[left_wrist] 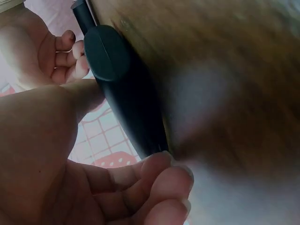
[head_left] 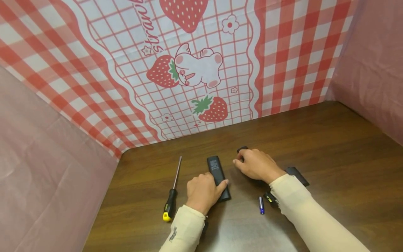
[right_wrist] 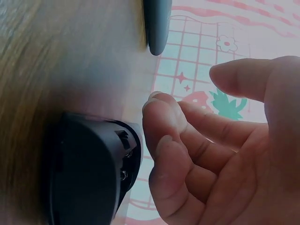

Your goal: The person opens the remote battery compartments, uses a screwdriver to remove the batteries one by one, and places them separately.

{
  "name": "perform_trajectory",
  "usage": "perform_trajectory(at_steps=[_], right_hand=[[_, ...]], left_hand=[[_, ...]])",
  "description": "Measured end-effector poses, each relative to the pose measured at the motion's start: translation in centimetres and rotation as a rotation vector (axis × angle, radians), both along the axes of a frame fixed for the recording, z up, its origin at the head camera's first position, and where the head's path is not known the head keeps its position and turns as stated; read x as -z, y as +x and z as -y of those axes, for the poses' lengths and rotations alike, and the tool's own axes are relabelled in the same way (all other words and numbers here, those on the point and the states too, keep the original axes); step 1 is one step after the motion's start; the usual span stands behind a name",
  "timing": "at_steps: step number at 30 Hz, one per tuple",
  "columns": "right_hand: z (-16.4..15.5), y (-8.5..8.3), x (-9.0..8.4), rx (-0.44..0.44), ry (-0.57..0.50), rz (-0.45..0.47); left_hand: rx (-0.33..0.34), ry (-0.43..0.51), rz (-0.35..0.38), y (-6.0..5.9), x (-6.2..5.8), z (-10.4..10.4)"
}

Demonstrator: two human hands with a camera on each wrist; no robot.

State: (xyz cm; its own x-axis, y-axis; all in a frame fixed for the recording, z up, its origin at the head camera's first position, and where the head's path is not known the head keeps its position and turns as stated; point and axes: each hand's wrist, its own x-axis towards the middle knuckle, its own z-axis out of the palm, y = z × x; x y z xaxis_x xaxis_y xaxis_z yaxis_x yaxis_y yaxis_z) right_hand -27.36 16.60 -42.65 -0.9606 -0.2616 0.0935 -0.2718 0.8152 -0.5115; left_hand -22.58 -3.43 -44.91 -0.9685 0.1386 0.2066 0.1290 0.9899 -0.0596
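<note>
A long, flat black case (head_left: 216,166) with pale printing lies on the wooden table. My left hand (head_left: 202,192) grips it, thumb over one side and fingers at the other; its oval end shows in the left wrist view (left_wrist: 108,52). My right hand (head_left: 258,164) is bent loosely with nothing between thumb and fingers. A rounded black piece (head_left: 242,149) shows just beyond it, and a dark flat piece (head_left: 297,175) lies beside its wrist. In the right wrist view, a black device (right_wrist: 86,173) with springs in its open end sits beside my fingers.
A screwdriver (head_left: 171,201) with a black and yellow handle lies left of my left hand. A blue and silver battery (head_left: 261,205) lies below my right wrist, beside a small black and yellow thing (head_left: 269,197). A strawberry-print cloth (head_left: 201,70) hangs behind the table (head_left: 141,178).
</note>
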Motion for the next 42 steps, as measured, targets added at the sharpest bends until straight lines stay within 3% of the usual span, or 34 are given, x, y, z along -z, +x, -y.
perform_trajectory(at_steps=[8, 18, 36, 42], right_hand=[[0.2, 0.1, 0.2, -0.010, 0.015, -0.028], [0.5, 0.2, 0.5, -0.019, 0.025, -0.018], [1.0, 0.5, 0.6, -0.042, 0.037, -0.020], [1.2, 0.5, 0.7, -0.041, 0.029, -0.028]], left_hand=[[-0.009, 0.001, 0.043, 0.0, -0.2, -0.4], [-0.058, 0.029, 0.174, -0.5, -0.3, -0.5], [-0.074, 0.182, 0.185, -0.6, -0.2, 0.1], [-0.069, 0.256, 0.157, -0.4, -0.3, 0.5]])
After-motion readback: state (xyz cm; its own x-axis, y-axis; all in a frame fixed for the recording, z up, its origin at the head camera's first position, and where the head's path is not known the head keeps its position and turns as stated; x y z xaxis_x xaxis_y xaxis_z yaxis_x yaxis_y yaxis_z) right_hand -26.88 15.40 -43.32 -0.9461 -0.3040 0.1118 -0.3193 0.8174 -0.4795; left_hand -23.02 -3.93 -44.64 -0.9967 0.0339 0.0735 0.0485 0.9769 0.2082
